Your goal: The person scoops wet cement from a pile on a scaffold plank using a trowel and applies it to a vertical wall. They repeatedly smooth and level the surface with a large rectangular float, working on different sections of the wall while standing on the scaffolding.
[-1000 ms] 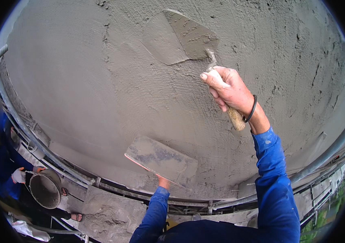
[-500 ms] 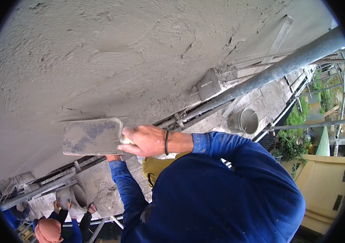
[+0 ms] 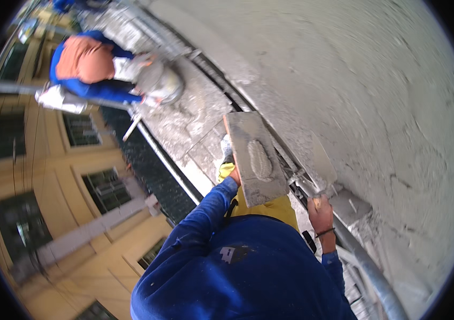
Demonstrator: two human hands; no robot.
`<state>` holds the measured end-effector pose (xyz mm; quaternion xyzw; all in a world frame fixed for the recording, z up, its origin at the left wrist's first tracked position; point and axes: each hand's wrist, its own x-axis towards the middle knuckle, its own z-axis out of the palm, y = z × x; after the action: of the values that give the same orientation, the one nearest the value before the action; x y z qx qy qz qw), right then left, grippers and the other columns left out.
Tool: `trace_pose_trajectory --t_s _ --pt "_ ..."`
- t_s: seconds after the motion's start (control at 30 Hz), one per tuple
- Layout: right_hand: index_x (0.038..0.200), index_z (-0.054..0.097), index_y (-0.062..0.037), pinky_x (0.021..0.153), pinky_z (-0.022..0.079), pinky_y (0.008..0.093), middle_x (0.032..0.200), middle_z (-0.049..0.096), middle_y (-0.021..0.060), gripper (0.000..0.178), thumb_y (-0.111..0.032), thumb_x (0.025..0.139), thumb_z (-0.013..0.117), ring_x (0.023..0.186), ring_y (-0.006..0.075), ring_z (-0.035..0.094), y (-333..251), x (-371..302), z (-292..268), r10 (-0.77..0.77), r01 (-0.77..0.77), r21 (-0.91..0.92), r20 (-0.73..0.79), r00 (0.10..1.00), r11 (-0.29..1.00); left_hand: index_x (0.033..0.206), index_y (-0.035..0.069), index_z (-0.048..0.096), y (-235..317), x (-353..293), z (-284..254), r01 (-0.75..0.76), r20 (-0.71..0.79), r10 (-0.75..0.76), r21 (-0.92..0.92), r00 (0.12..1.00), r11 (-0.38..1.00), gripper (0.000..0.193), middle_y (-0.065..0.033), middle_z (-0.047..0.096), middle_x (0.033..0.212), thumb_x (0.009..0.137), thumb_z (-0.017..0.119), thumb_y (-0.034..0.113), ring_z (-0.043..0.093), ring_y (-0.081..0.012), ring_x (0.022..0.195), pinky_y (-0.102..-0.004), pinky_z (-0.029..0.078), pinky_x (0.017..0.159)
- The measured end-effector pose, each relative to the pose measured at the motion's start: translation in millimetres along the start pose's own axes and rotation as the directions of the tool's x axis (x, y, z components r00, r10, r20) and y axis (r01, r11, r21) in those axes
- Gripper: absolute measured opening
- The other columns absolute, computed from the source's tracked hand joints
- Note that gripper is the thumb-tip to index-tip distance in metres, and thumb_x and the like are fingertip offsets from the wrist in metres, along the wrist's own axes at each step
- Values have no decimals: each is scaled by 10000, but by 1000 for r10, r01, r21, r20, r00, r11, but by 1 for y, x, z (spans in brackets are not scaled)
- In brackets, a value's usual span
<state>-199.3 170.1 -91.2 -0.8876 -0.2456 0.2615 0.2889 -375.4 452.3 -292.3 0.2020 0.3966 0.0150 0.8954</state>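
My left hand [image 3: 234,175] is mostly hidden under a rectangular plasterer's hawk [image 3: 244,130]; its visible part is closed at the board's left edge, supporting it. A small oblong lump of grey mortar [image 3: 260,161] lies on the hawk. To the right, my right hand [image 3: 320,214] is wrapped round the handle of a trowel [image 3: 323,164]. The trowel's pale blade points away from me, close beside the freshly plastered wall [image 3: 376,106]; whether it touches the wall I cannot tell.
A co-worker [image 3: 85,58] in blue bends over a mortar-coated bucket [image 3: 160,82] on the scaffold platform [image 3: 200,117] at far left. A metal pipe [image 3: 373,282] runs along the wall at lower right. Beyond the platform's left rail stands a yellow building [image 3: 61,186].
My view has swung left, toward the co-worker and bucket. The trowel, earlier across in front of my left hand, is now apart on the right; the hawk's top has come into sight.
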Motion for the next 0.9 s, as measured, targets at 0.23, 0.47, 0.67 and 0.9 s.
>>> trace_pose_trajectory --t_s 0.23,0.47,0.67,0.9 --pt "889 544 17 654 478 525 773 632 280 344 -303 868 668 777 484 626 21 42 44 -70 155 -265 305 950 952 1280 43 572 -25 -50 -89 -209 -162 171 -263 972 942 435 -114 658 1154 1025 430 365 644 -252 1027 -409 537 900" --pt "949 540 1 674 481 548 815 638 297 363 -333 880 663 827 500 619 -80 115 99 -81 244 -354 418 905 903 1273 42 576 22 -61 -176 -321 -252 237 -377 938 869 438 -113 660 1144 1024 430 372 647 -251 1016 -407 540 892" --pt "1000 533 -10 645 484 556 793 644 280 348 -318 891 656 782 490 625 -178 153 162 -199 386 -371 451 870 845 1267 41 579 75 -69 -240 -348 -285 244 -412 927 842 442 -112 662 1136 1022 430 378 649 -250 1007 -406 542 885" --pt "1029 523 -15 649 497 560 802 651 298 348 -299 891 667 789 495 632 -266 198 219 -210 433 -360 515 831 826 1259 41 583 113 -79 -302 -394 -375 232 -443 897 806 446 -112 665 1126 1020 431 385 651 -249 997 -405 545 876"
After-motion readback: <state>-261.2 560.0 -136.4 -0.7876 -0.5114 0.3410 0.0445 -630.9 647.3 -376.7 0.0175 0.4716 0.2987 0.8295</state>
